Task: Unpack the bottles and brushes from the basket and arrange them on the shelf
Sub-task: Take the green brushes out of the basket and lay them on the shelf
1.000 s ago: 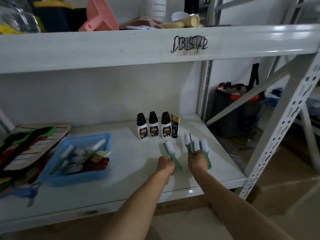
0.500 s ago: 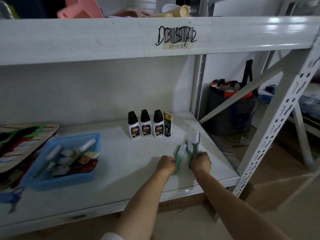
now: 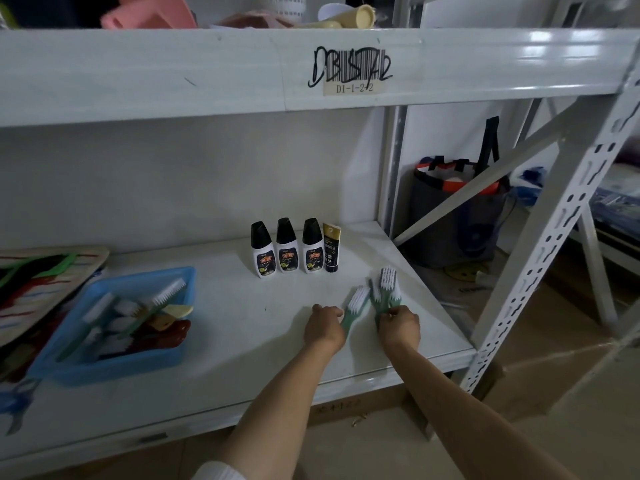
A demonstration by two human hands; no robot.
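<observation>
Brushes (image 3: 385, 289) held by both hands (green-handled).

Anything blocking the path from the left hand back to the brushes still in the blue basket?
Nothing visible. The left hand holds one green brush near the shelf's right end; bare white shelf lies between it and the blue basket. The bottles stand further back, off that line.

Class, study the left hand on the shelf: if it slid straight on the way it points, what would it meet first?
Probably the single green brush that the left hand grips; beyond that, perhaps the tube, though depth is unclear.
</observation>
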